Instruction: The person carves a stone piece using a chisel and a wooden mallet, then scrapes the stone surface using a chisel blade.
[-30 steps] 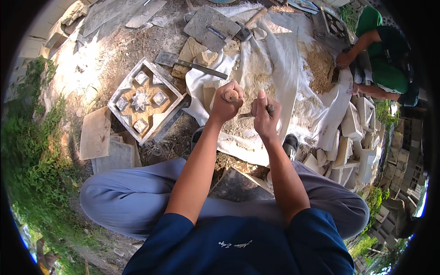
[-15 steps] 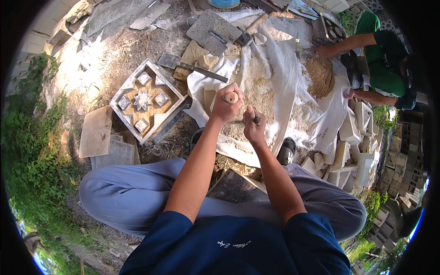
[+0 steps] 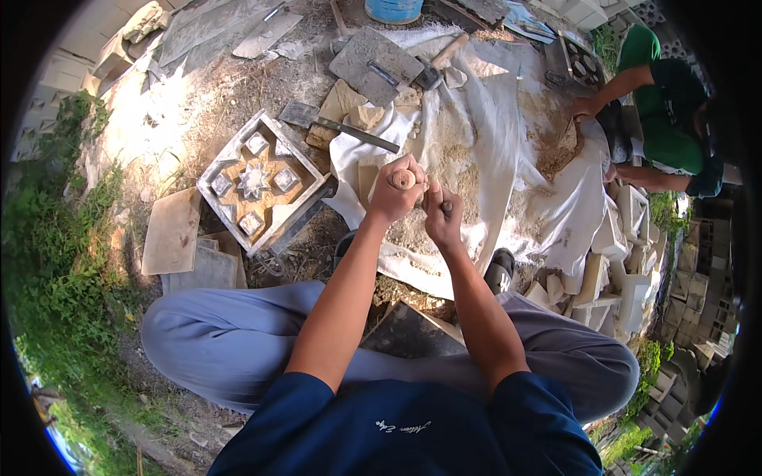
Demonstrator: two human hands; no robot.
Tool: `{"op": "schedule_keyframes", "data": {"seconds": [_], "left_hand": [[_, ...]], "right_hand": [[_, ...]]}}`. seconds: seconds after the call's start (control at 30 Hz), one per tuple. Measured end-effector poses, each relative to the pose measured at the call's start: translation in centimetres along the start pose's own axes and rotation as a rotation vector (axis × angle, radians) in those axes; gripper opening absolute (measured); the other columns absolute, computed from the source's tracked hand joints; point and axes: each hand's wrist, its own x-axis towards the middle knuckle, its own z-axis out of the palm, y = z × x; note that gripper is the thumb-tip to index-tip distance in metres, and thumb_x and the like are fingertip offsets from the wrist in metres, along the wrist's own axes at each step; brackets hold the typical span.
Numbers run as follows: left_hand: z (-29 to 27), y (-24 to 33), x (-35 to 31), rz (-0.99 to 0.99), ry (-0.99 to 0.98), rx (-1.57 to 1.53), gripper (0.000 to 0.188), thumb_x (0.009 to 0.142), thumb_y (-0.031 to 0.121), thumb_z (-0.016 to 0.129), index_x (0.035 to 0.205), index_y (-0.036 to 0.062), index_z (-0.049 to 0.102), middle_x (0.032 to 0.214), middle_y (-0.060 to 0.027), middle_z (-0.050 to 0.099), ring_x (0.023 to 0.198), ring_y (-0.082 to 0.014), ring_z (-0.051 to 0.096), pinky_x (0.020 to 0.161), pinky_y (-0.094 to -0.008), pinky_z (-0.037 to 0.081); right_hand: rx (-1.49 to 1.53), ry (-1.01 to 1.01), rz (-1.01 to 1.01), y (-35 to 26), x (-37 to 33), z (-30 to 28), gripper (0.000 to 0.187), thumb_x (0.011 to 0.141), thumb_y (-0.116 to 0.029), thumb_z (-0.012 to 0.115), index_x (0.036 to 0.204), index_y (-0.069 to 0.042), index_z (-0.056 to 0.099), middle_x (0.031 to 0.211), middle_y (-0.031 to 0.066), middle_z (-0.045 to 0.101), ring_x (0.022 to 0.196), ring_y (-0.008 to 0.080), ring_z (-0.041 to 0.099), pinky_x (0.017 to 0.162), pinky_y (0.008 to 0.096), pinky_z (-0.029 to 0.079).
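My left hand (image 3: 394, 198) is closed round a tool with a round, pale wooden handle end (image 3: 402, 179) facing up; its lower part is hidden. Right beside it, my right hand (image 3: 442, 218) grips a dark, rounded tool handle (image 3: 447, 208), thumb pointing up. The two hands nearly meet above a white sack sheet (image 3: 405, 266) strewn with sand. Left of them lies a square mould (image 3: 305, 213) with a star and small raised blocks inside. Beyond my hands, a long flat metal tool (image 3: 357, 134) rests across some stones.
Farther off lie a flat metal plate with a handle (image 3: 369, 59), a hammer (image 3: 429, 73) and a blue bucket (image 3: 393, 9). A co-worker in green trousers (image 3: 644, 51) crouches at the far right. Pale cast blocks (image 3: 607, 238) are heaped at right; flat boards (image 3: 172, 230) lean at left.
My right hand has come closer to my left, covering the thin shaft that showed between them. The co-worker's upper hand has moved over the sand pile. The whole view has shifted slightly.
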Motion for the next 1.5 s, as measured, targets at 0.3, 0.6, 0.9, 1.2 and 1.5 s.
{"op": "schedule_keyframes", "data": {"seconds": [0.3, 0.6, 0.9, 1.2, 1.5], "left_hand": [[-0.3, 0.7, 0.2, -0.008, 0.006, 0.029, 0.011, 0.073, -0.005, 0.060, 0.075, 0.0045, 0.055, 0.077, -0.0051, 0.063, 0.073, -0.0125, 0.059, 0.069, -0.0278, 0.048], [-2.1, 4.0, -1.3, 0.201, -0.044, 0.620, 0.009, 0.081, 0.005, 0.064, 0.089, 0.0002, 0.065, 0.086, -0.0102, 0.063, 0.088, -0.0224, 0.062, 0.083, -0.0343, 0.048], [-1.2, 8.0, -3.2, -0.627, -0.001, 0.575, 0.037, 0.086, 0.034, 0.077, 0.108, 0.0039, 0.073, 0.070, -0.0079, 0.069, 0.050, -0.0133, 0.061, 0.050, -0.0318, 0.049], [-0.9, 3.7, -7.9, -0.887, -0.024, 1.072, 0.048, 0.089, 0.036, 0.066, 0.119, -0.0014, 0.064, 0.101, -0.0291, 0.070, 0.099, -0.0411, 0.068, 0.085, -0.0477, 0.054], [1.7, 6.9, -7.2, -0.498, 0.178, 1.029, 0.042, 0.086, 0.034, 0.071, 0.117, 0.0064, 0.072, 0.096, -0.0231, 0.073, 0.091, -0.0370, 0.071, 0.079, -0.0429, 0.054]], "right_hand": [[0.023, 0.017, -0.049, 0.0, -0.8, 0.4, 0.052, 0.108, -0.028, 0.043, 0.061, -0.006, 0.038, 0.051, -0.0021, 0.036, 0.048, 0.0072, 0.028, 0.045, 0.0291, 0.021], [0.157, 0.124, 0.095, 1.1, 1.5, 0.5, 0.051, 0.107, -0.029, 0.048, 0.062, -0.006, 0.045, 0.052, -0.0015, 0.043, 0.049, 0.0077, 0.037, 0.045, 0.0302, 0.029], [-0.177, 0.359, 0.369, 2.8, 3.4, -7.9, 0.049, 0.098, -0.038, 0.062, 0.078, 0.006, 0.067, 0.064, 0.0087, 0.063, 0.061, 0.0191, 0.059, 0.058, 0.0375, 0.045], [0.381, 0.258, 0.734, 1.8, 0.8, -13.5, 0.033, 0.097, -0.030, 0.063, 0.099, 0.003, 0.066, 0.082, 0.0131, 0.067, 0.060, 0.0201, 0.064, 0.053, 0.0340, 0.059], [0.325, 0.549, 0.852, 7.3, -1.9, -15.0, 0.036, 0.098, -0.022, 0.057, 0.124, 0.003, 0.055, 0.107, 0.0136, 0.067, 0.077, 0.0260, 0.069, 0.064, 0.0379, 0.061]]}}
